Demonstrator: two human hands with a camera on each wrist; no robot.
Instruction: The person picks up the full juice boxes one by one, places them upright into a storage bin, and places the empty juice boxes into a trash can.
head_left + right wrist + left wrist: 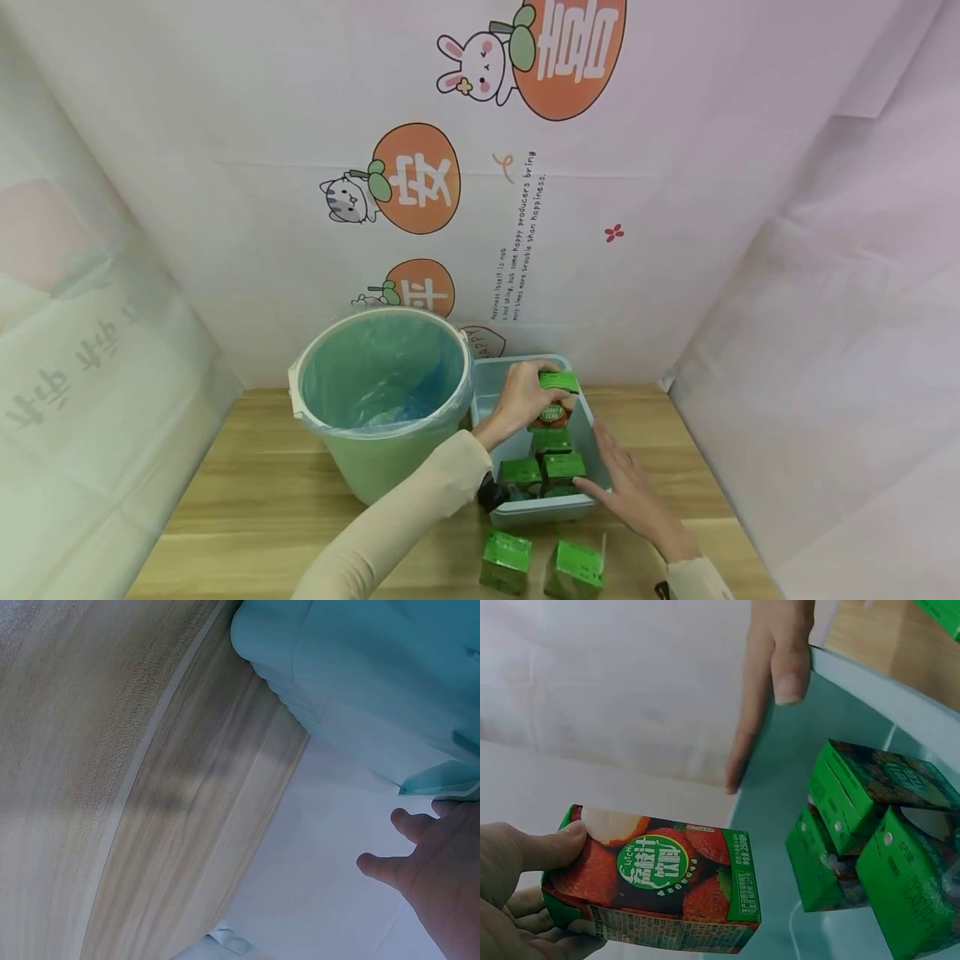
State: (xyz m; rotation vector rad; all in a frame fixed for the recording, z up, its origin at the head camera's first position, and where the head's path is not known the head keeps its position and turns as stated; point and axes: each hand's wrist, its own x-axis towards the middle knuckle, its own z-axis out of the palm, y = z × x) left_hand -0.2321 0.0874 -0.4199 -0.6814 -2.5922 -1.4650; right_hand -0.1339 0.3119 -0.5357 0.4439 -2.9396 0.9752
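Watching the feed: the left hand (528, 396) pinches one lychee carton (649, 881) by its end, thumb on the printed face, other fingers on the opposite side. In the head view the carton is over the far right corner of the bin (536, 515), right of centre; I can't tell whether it touches the bottom. Right hand (630, 492) lies along the bin's right side, fingers straight, thumb spread away from them; how hard it presses, can't tell.

Tally: at least three cartons (885, 787) sit in the bin, bunched at its near end in the head view, one stacked on another in the left wrist view. Two loose cartons (506, 562) stand on the table (277, 475), bottom centre of the frame. I judge the shift between table and bin partly done, with the held carton not yet let go; direction, in or out, I can't tell. Bucket (367, 462), left of the bin, untouched.
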